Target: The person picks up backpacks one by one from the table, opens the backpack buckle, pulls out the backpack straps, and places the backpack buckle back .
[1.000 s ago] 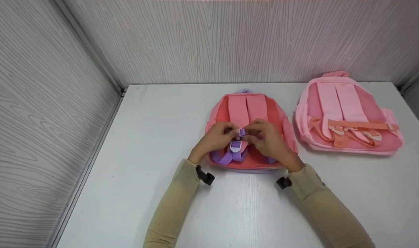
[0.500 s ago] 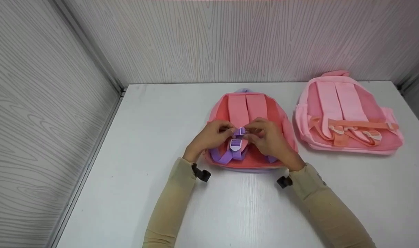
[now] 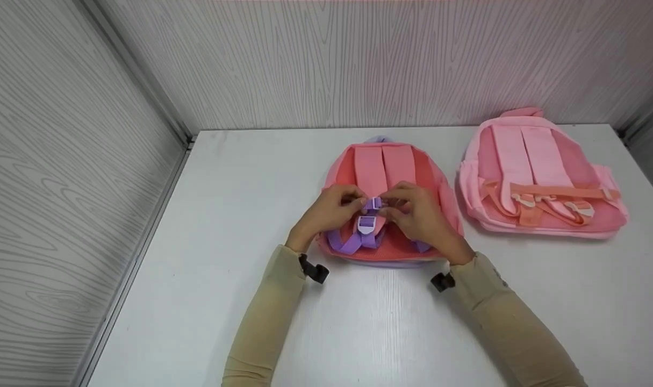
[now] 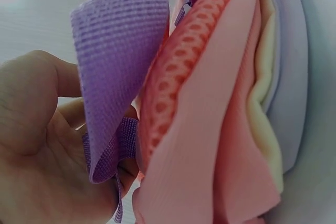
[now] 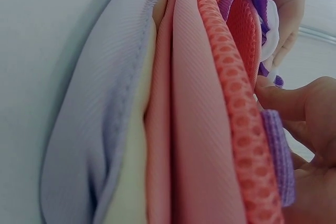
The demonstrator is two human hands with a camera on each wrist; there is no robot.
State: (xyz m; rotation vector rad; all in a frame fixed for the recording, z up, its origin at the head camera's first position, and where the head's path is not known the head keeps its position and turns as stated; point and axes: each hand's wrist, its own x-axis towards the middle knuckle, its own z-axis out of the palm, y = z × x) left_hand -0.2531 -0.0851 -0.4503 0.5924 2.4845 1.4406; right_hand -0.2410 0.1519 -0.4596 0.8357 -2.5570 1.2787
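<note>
A coral-pink backpack (image 3: pixel 347 166) lies on its front with its shoulder straps facing up. Over its middle, my left hand (image 3: pixel 326 210) pinches a purple webbing strap (image 3: pixel 368 204) just left of a small white strap buckle (image 3: pixel 377 202). From the other side, my right hand (image 3: pixel 416 214) pinches that buckle between thumb and fingers. A larger white buckle (image 3: pixel 366 225) sits just below on purple webbing. The left wrist view has a loose fold of purple strap (image 4: pixel 123 40) beside my palm. In the right wrist view, my right thumb (image 5: pixel 281 95) is near the padded mesh edge.
To the right lies a lighter pink backpack (image 3: pixel 511 156), with an orange strap (image 3: pixel 565 193) and white buckles across its back. Both bags rest on a white table (image 3: pixel 240 215). Wood-grain panels (image 3: pixel 326 64) stand behind it and along the left side.
My left hand has shifted slightly left and up, and more purple webbing shows left of the small buckle. My right hand has barely moved.
</note>
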